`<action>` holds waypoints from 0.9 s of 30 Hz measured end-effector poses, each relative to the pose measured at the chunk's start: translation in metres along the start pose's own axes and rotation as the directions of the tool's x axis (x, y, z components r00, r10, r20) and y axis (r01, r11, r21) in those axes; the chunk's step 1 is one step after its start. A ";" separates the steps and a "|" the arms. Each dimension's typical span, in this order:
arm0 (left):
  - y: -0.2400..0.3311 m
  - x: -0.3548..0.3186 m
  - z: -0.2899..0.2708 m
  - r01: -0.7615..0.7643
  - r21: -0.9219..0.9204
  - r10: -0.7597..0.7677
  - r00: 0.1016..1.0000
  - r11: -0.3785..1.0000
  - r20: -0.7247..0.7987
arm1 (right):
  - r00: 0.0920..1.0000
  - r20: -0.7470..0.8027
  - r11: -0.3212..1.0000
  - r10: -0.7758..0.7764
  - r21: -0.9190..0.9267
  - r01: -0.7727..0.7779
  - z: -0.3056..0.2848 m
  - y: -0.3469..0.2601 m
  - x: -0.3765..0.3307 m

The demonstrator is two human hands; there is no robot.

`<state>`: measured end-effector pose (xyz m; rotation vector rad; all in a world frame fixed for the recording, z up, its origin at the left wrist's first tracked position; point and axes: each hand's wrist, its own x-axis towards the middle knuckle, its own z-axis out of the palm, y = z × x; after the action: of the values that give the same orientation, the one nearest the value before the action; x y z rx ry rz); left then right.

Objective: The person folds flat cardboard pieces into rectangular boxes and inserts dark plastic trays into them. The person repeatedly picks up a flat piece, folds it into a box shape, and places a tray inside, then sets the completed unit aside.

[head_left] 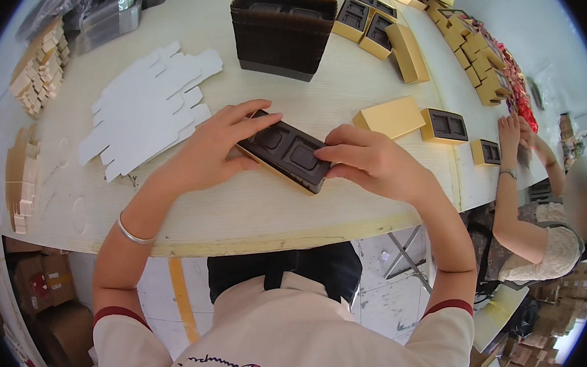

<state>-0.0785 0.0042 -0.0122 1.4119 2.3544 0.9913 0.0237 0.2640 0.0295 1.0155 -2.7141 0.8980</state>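
Note:
Between my hands a dark brown plastic tray insert [282,145] with square hollows sits in a shallow gold box [286,177], tilted slightly above the table. My left hand [218,144] is closed on its left end, fingers over the top edge and thumb at the near side. My right hand [374,160] grips the right end, fingertips on the tray and thumb at the box side. Beyond them stands a tall stack of nested dark trays [282,39]. Flat white carton blanks [146,109] lie fanned out to the left of the stack.
Right of my hands are a gold box [390,117] and a tray-filled gold box [444,126]. More filled boxes [366,22] stand at the back, with a gold pile [476,55] farther right. Folded blanks [24,174] line the left edge. A co-worker's hands [515,131] are at the right.

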 end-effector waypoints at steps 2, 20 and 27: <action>0.001 0.002 0.001 -0.029 0.010 0.029 1.000 1.000 0.006 | 0.995 0.031 0.981 -0.098 -0.168 0.102 0.004 0.001 0.004; 0.005 -0.004 0.010 -0.105 0.464 0.136 0.990 0.880 -0.034 | 0.983 -0.133 0.854 0.127 -0.489 -0.176 0.073 -0.033 -0.002; 0.001 -0.007 -0.007 -0.227 0.231 0.296 0.894 0.946 -0.335 | 0.895 -0.404 0.892 0.188 -0.310 -0.328 0.019 -0.052 -0.032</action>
<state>-0.0777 -0.0050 -0.0070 1.7917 2.6242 1.2254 0.0827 0.2401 0.0303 0.3661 -2.5837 0.5004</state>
